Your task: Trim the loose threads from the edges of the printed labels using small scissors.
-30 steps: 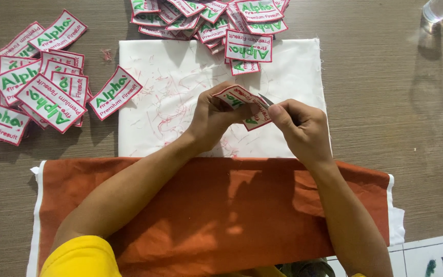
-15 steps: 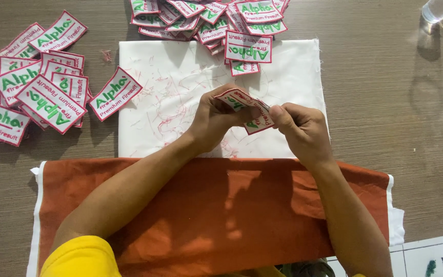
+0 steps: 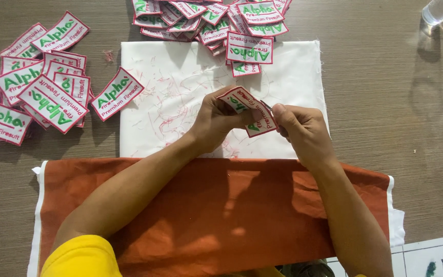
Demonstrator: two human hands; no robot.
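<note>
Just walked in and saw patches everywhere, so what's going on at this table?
A person holds one embroidered patch in both hands, left hand and right hand, above a white cloth strewn with thread scraps. Heaps of like patches lie to the left and at the top. An orange cloth covers the near table edge.

White cloth (image 3: 293, 77): flat on the wooden table (image 3: 385, 128), strewn with red thread scraps.
Orange cloth (image 3: 216, 210): just below the white cloth.
Patch piles (image 3: 37, 92): left of and above the white cloth.
Clear glass (image 3: 439, 9): far upper right of it.
</note>
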